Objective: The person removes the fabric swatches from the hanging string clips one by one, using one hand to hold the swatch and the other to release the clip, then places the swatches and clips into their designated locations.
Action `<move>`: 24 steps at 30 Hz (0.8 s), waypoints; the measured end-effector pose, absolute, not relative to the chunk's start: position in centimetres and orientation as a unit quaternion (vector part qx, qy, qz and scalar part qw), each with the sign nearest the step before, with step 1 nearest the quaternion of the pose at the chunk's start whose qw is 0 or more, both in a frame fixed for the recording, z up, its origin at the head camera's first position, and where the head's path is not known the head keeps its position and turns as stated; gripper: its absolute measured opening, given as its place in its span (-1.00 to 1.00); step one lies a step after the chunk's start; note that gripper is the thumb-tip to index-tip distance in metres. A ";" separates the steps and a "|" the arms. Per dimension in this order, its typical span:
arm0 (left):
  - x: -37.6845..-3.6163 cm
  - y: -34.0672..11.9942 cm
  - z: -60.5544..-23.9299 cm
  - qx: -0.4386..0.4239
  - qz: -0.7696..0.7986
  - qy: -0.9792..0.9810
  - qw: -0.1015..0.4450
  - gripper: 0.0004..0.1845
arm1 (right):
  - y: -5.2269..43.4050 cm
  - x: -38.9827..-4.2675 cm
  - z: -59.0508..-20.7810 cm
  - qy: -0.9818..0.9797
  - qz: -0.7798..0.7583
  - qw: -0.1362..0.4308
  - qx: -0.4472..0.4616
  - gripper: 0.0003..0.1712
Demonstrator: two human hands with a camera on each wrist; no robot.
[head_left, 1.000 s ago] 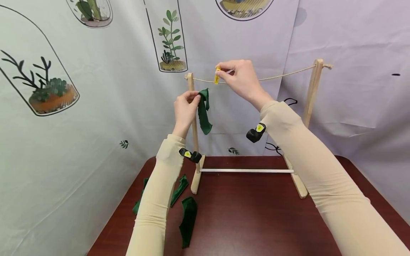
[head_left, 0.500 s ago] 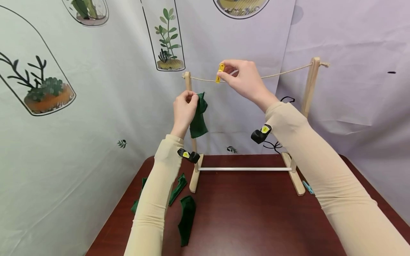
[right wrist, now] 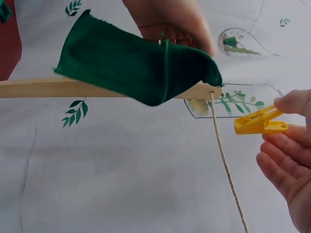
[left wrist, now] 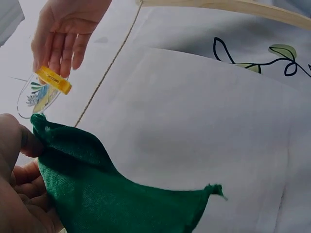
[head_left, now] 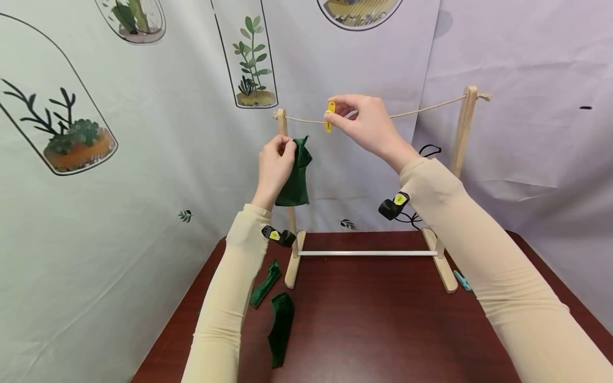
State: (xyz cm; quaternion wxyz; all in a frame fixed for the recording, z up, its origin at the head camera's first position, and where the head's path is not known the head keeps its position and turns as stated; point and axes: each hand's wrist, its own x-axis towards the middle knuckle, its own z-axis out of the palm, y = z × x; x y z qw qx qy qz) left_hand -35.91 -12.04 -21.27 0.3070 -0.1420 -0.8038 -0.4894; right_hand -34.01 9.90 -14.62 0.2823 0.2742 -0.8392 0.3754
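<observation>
A small wooden rack (head_left: 462,133) with a string line (head_left: 421,110) stands on the dark red table (head_left: 383,330). My left hand (head_left: 275,162) pinches a green cloth piece (head_left: 294,175) by its top, just below the line beside the left post (head_left: 283,123). In the left wrist view the green cloth (left wrist: 107,194) hangs from my fingers. My right hand (head_left: 361,122) pinches a yellow clothespin (head_left: 330,116) against the line, right of the cloth. In the right wrist view the yellow clothespin (right wrist: 260,122) sits beside the string (right wrist: 226,170), apart from the green cloth (right wrist: 141,68).
Two more green cloth pieces (head_left: 281,327) (head_left: 265,283) lie on the table at front left. A light blue clothespin (head_left: 462,280) lies by the rack's right foot. A white rod (head_left: 366,253) joins the rack's feet. Printed fabric backdrop (head_left: 119,159) surrounds the table.
The green cloth in my left hand has spread from a narrow strip into a wider flap. My right hand has shifted the yellow clothespin slightly right along the line.
</observation>
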 end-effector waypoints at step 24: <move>-33.8 -18.5 -21.6 -0.111 -0.457 -0.818 0.332 -0.74 | 15.2 -31.8 -16.0 -0.845 0.365 0.298 0.254 -0.51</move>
